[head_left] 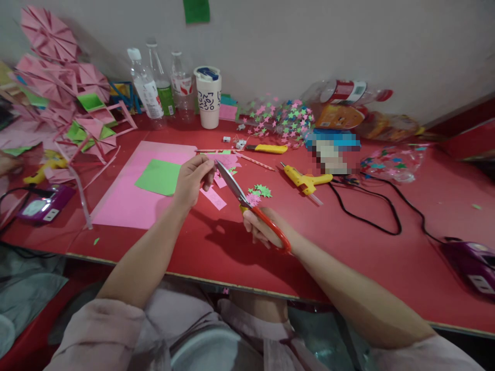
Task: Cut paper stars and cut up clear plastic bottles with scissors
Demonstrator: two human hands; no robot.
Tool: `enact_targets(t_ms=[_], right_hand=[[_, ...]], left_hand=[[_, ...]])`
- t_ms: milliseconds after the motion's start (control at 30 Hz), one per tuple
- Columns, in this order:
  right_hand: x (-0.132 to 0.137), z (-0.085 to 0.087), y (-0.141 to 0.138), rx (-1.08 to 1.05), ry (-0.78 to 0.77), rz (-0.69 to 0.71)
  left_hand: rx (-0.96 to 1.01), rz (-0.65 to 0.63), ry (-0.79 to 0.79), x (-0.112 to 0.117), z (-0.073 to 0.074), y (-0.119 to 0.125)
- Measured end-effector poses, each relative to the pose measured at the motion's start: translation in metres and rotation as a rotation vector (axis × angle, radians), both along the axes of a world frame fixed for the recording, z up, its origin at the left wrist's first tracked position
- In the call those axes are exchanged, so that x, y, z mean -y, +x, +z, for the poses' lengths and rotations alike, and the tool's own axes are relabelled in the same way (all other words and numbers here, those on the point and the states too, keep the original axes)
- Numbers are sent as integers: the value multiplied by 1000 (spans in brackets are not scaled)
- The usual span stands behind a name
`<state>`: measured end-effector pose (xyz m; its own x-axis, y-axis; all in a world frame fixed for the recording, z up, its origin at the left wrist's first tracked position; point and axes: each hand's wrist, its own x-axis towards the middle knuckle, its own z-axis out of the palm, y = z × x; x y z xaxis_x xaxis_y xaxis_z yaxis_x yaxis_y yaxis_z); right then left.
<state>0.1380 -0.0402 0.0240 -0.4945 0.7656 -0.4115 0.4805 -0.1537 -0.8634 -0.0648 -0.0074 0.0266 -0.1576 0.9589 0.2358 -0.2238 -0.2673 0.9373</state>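
My right hand [263, 226] grips a pair of scissors [235, 189] with red handles, the blades pointing up and to the left. Close to the blade tips is my left hand [196, 178], its thumb and fingers pinched together; whatever sits between them is too small to make out. Beneath the hands lie pink paper scraps [214, 198]. Beside the blades are small piles of green paper stars [262, 190] and pink paper stars [253, 199]. A green paper square [158, 176] rests on a large pink sheet [124, 206], left of my left hand.
A yellow glue gun [307, 180] with a black cord lies to the right. Behind are a yellow utility knife [273, 149], a white cup [209, 100], plastic bottles [149, 93] and bags of stars [296, 121]. Pink folded-paper shapes [65, 77] stand left, near another person's hand [8, 164].
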Motion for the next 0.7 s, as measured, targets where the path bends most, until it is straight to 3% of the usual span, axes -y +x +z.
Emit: enact_targets(t_ms=[700], right_hand=[[-2,4,1,51,12,6]], left_hand=[[-100,71,34,0,-1,-3]])
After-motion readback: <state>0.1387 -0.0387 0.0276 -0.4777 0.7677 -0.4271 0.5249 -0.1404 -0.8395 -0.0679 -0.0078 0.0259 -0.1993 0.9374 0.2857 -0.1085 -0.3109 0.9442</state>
